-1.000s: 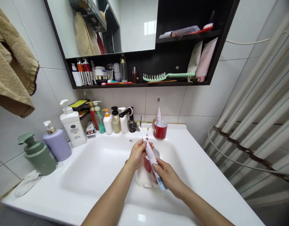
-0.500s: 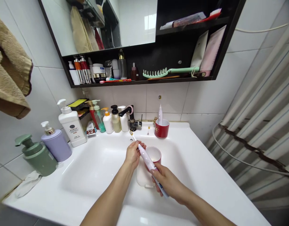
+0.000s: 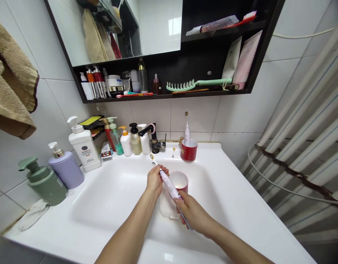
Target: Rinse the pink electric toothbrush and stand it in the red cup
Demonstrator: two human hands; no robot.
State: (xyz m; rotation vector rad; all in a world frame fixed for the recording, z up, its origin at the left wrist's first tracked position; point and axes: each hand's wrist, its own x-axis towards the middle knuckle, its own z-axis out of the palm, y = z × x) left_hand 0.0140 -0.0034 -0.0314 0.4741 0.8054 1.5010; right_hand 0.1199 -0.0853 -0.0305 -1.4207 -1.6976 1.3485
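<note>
Over the sink [image 3: 114, 198] I hold a pale pink electric toothbrush [image 3: 168, 184] slantwise, its bristle head pointing up and away to the left. My right hand [image 3: 195, 212] is wrapped round the lower handle. My left hand [image 3: 154, 180] is closed at the neck, where the brush head joins the handle; its fingertips are partly hidden. Just behind the handle, a red cup [image 3: 182, 186] with a white inside stands in the basin on a pale flat tray-like piece [image 3: 166, 209]. Its contents are hard to make out.
Another red cup [image 3: 188, 153] holding a pale pointed device [image 3: 187, 134] stands on the back ledge, near a black faucet [image 3: 155, 141] and a small tube [image 3: 173, 152]. Pump bottles [image 3: 85, 148] line the left. A cabinet shelf [image 3: 158, 96] overhangs the back.
The toothbrush and my right hand have shifted slightly left and up. My left hand has barely moved and stays at the brush's neck.
</note>
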